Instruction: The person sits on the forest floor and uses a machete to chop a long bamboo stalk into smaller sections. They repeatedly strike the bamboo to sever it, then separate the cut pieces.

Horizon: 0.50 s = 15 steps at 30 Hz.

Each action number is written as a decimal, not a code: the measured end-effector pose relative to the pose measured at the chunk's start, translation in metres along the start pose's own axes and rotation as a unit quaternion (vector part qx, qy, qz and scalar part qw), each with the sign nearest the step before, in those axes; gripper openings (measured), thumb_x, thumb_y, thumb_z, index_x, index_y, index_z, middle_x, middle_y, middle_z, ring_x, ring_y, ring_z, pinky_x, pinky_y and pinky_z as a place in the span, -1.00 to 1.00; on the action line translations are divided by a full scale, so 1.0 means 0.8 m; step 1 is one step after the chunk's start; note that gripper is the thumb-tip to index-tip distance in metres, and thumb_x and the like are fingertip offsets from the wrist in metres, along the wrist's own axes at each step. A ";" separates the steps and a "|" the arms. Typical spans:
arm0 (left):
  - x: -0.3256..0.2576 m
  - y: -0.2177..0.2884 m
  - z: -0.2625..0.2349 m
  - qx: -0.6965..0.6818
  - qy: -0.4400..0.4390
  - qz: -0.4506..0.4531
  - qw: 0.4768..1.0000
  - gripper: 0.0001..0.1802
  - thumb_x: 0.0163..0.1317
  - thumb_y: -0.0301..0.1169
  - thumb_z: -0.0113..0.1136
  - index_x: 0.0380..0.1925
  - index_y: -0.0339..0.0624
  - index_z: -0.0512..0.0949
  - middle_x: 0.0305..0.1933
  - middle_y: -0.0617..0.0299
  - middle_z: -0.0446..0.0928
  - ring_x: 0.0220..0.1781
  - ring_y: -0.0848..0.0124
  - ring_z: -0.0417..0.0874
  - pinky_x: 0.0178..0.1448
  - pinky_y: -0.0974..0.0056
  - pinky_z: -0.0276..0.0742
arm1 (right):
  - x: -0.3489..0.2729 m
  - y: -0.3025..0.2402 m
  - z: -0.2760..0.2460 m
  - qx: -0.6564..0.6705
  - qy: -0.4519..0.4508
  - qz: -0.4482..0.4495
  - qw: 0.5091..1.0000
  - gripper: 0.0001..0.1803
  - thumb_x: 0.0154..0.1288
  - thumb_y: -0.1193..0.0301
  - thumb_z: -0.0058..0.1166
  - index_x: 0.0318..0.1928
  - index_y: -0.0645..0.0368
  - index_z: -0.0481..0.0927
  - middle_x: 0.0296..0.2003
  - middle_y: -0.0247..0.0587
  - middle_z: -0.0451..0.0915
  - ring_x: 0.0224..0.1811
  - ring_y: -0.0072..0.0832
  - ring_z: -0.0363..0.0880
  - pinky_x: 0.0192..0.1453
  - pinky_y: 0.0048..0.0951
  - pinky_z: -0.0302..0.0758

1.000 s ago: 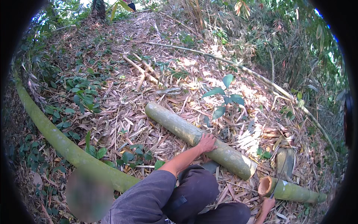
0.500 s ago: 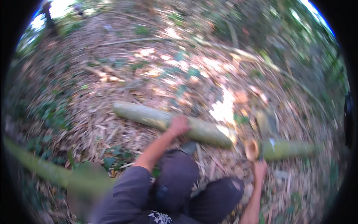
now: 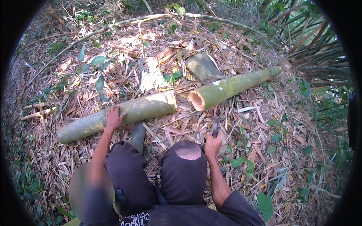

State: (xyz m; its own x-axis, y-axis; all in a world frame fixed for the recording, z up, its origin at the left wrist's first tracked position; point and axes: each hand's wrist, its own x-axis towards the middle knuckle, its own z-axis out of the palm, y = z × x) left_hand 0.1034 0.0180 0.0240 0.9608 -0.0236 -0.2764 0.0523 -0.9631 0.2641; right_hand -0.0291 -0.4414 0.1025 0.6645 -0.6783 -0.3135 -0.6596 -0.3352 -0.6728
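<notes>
Two thick green bamboo pieces lie on the leaf litter, one on each side of a narrow gap. My left hand (image 3: pixel 114 118) is laid over the middle of the left bamboo piece (image 3: pixel 151 107), its fingers bent over the top. The right bamboo piece (image 3: pixel 237 86) shows a ragged, hollow end towards the gap. My right hand (image 3: pixel 213 143), beside my right knee, is closed around a dark, narrow tool (image 3: pixel 215 129), which looks like a knife. Much of the tool is hard to make out against the leaves. That hand is below the hollow end, apart from the bamboo.
A mossy stone (image 3: pixel 203 67) stands beyond the right piece. One long thin stem (image 3: pixel 124 23) arches across the back. Dense bamboo stalks (image 3: pixel 324 69) rise at the far right. My boot (image 3: pixel 138 135) stands beside the left piece, and short sticks (image 3: pixel 39 113) lie at the left.
My view has turned and sharpened, so both pieces appear farther left and tilted differently. My right hand, earlier beside the hollow end, is now lower and nearer my knee. My left hand stays on its piece.
</notes>
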 end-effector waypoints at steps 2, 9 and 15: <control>0.000 -0.015 0.002 0.001 0.004 0.002 1.000 -0.36 0.22 -0.03 0.16 0.17 -0.23 0.40 0.27 0.02 0.36 0.31 -0.01 0.32 0.34 -0.04 0.19 | -0.020 0.019 0.002 0.005 0.033 0.051 0.998 -0.63 0.19 0.31 0.14 -0.06 0.29 0.52 -0.39 0.10 0.63 -0.30 -0.01 0.61 -0.17 -0.09 0.45; 0.002 0.012 0.004 0.004 -0.006 -0.025 1.000 -0.35 0.22 -0.02 0.15 0.17 -0.25 0.41 0.29 0.00 0.34 0.34 -0.01 0.30 0.35 -0.07 0.18 | -0.023 0.070 -0.017 -0.094 0.088 0.065 0.989 -0.56 0.25 0.27 0.09 -0.06 0.44 0.46 -0.27 0.24 0.60 -0.19 0.13 0.57 -0.04 -0.03 0.39; 0.000 0.015 0.014 0.010 0.024 -0.016 1.000 -0.38 0.22 -0.03 0.15 0.14 -0.25 0.43 0.23 -0.05 0.39 0.30 0.01 0.34 0.32 -0.07 0.23 | -0.005 0.071 -0.033 -0.130 0.027 0.095 0.987 -0.49 0.18 0.17 0.13 -0.08 0.41 0.51 -0.20 0.29 0.60 -0.07 0.14 0.57 0.03 -0.05 0.43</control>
State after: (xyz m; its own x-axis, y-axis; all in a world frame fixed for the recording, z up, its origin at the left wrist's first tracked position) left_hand 0.1007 0.0033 0.0167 0.9706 0.0206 -0.2399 0.0789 -0.9685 0.2360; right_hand -0.0782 -0.4751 0.0829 0.5061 -0.7758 -0.3767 -0.8422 -0.3506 -0.4095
